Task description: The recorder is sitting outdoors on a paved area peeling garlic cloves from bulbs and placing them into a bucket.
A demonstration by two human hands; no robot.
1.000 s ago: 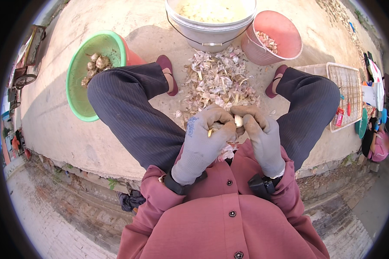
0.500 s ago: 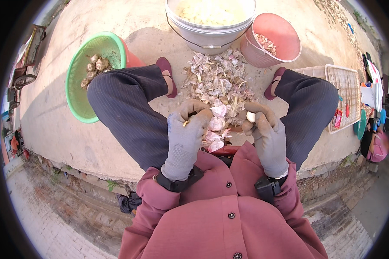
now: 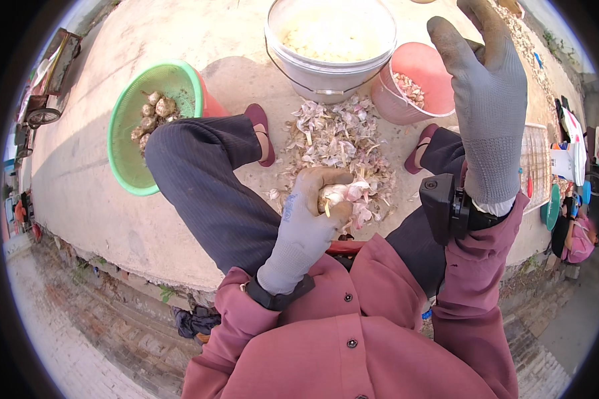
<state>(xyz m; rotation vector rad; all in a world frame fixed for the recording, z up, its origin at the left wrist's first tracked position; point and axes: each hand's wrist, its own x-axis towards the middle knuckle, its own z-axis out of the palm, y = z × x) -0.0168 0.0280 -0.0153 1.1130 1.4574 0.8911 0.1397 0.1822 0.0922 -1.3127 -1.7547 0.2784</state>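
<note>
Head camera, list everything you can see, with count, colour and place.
garlic bulb: one, pale, in left hand
peel pile: one, pinkish-white, ground between feet
white bucket: one, top centre, pale cloves inside
pink bucket: one, right of white bucket, scraps inside
green basin: one, left, several bulbs inside
wire crate: one, white, far right
shoes: two, maroon
hands: left hand grey glove, gripping bulb; right hand grey glove, raised, empty

Pale concrete floor (image 3: 199, 40) carries: green basin (image 3: 130, 143) at left, white bucket (image 3: 319, 70) at top centre, pink bucket (image 3: 406, 100) just beside it, heap of garlic skins (image 3: 333, 143) between person's feet.
</note>
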